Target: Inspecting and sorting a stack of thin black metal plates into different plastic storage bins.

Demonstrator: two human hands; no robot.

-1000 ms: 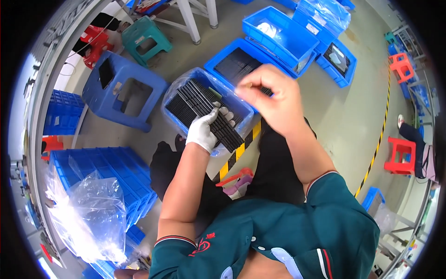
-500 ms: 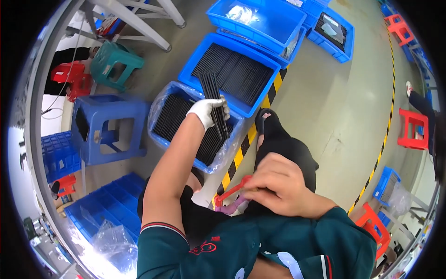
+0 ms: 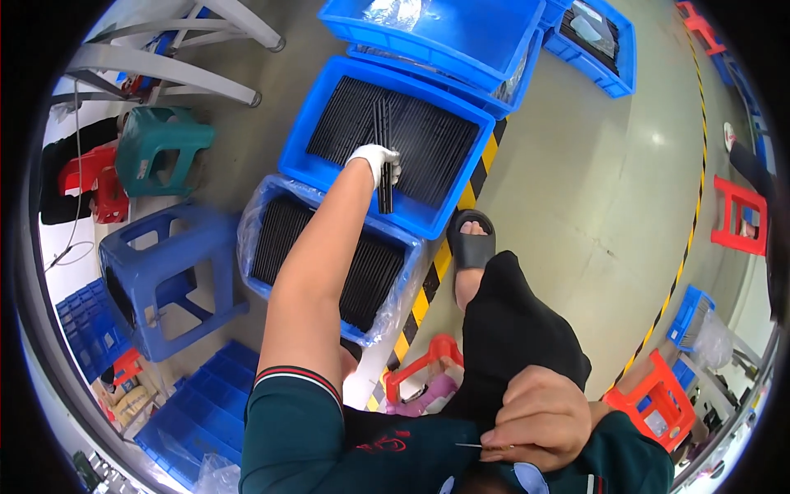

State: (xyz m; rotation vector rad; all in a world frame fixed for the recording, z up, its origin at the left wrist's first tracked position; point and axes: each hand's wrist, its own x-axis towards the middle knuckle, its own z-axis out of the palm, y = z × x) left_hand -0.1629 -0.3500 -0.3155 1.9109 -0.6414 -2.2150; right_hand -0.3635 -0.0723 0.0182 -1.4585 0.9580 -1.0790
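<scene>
Strips [image 3: 386,196], black & slim, a small bunch, sit in L hand [image 3: 374,160], over the near side of a blue crate [image 3: 294,148]. Hand's in a white glove, thumb & fingers wrapped round the bunch, pinching approx. mid-length; can't tell if the lower ends touch the crate wall. Beneath, rows [image 3: 432,144] of similar strips lie close-packed.

Handling-wise: prob. best to keep the bunch square, grip firm w/o crushing, & line it up parallel w/ the rows so nothing snags. Upper ends look a bit splayed, so worth evening up 1st.

Just beside, on the near side: bagged crate [image 3: 411,262] w/ more rows, clear plastic [image 3: 383,329] round its rim. R hand [image 3: 539,416], bare, is well apart, by the green shirt [image 3: 329,445]: fingers curled, pinching a thin metal pin [image 3: 467,445]. IMO keep that tip turned away from skin & cloth.

Further out: stacked crate [image 3: 436,58] beyond, blue stool [image 3: 218,251] & green stool [image 3: 148,136] off L, striped tape [image 3: 429,284] on floor to R.
</scene>
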